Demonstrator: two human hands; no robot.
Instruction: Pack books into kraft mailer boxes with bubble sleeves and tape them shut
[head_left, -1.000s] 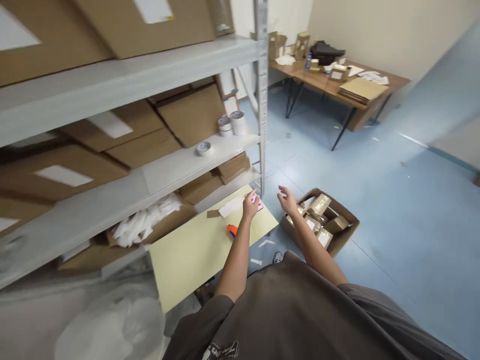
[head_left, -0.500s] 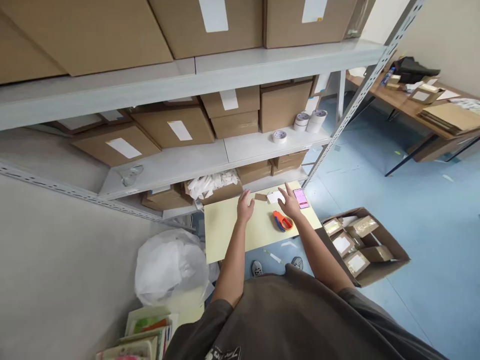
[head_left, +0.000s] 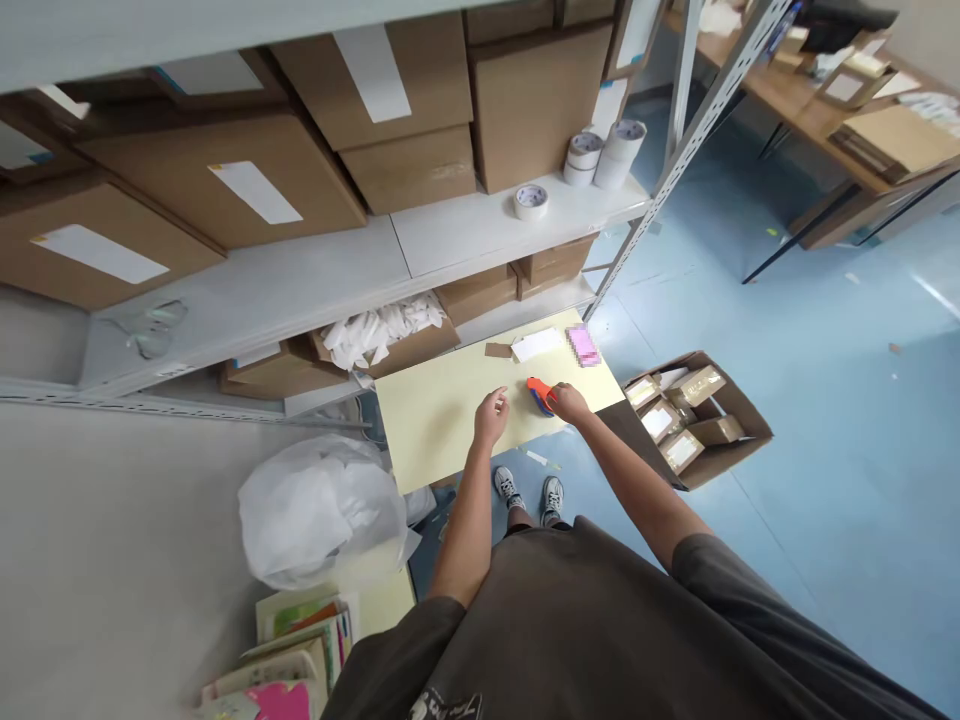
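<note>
- Orange-and-blue plastic tool (head_left: 538, 393): frame centre, on pale-yellow tabletop (head_left: 420, 412).
- Right hand (head_left: 568, 402): fingers curled at its right end; cannot tell whether gripping.
- Left hand (head_left: 491, 415): half-open, empty.
- White paper sheet (head_left: 537, 344): just above.
- Open brown cardboard carton (head_left: 721, 463): centre right.

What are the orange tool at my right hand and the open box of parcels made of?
The orange tool is probably plastic, from its bright, solid colour; finish unclear at this size. The open box looks like matte cardboard: dull brown, thin, stiff walls.
</note>
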